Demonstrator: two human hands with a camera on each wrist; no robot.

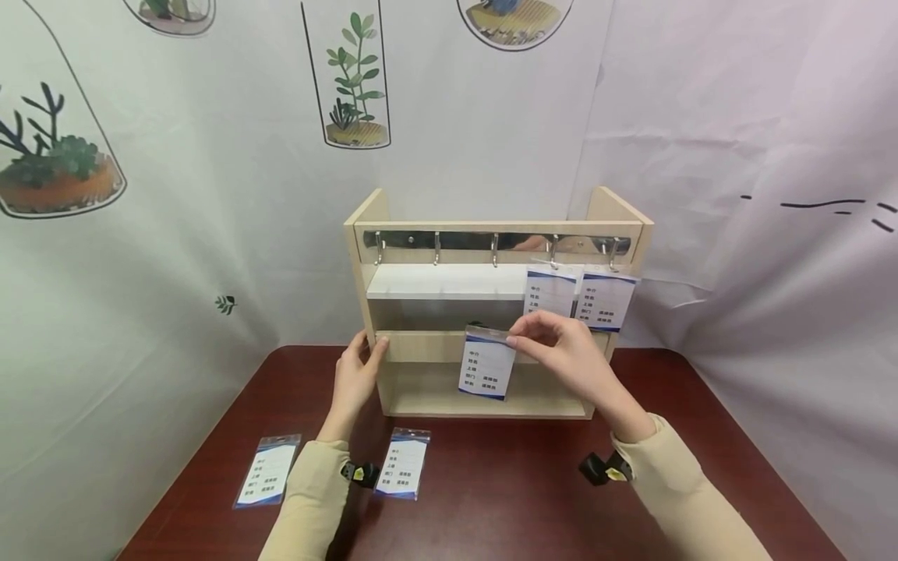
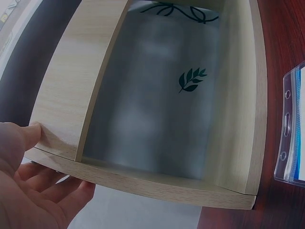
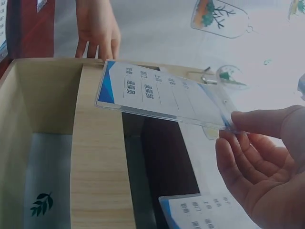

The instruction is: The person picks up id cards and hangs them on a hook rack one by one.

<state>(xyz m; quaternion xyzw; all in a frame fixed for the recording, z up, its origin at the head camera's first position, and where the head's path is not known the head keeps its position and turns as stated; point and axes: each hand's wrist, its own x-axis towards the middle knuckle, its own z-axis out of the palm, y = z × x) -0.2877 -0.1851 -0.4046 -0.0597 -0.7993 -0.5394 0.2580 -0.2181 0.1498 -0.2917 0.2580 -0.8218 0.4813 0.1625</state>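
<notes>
My right hand (image 1: 561, 347) pinches a clear-sleeved name badge (image 1: 486, 363) by its top corner, thumb against fingers, in front of the wooden shelf (image 1: 484, 408). In the right wrist view the badge (image 3: 157, 95) tilts across the shelf's front board. On the shelf's left side, my left hand (image 1: 354, 382) grips the side panel; the left wrist view shows the thumb (image 2: 32, 136) on the front and the fingers round the outside. Two more badges, a left one (image 1: 549, 290) and a right one (image 1: 607, 300), hang from the two rightmost hooks on the metal strip (image 1: 463, 240).
Two badges, one farther left (image 1: 268, 471) and one nearer the middle (image 1: 403, 463), lie on the dark red table (image 1: 505, 499). Three bare hooks, among them a middle one (image 1: 494, 249), stand left of the hanging badges. A printed white curtain (image 1: 477, 156) hangs behind the shelf.
</notes>
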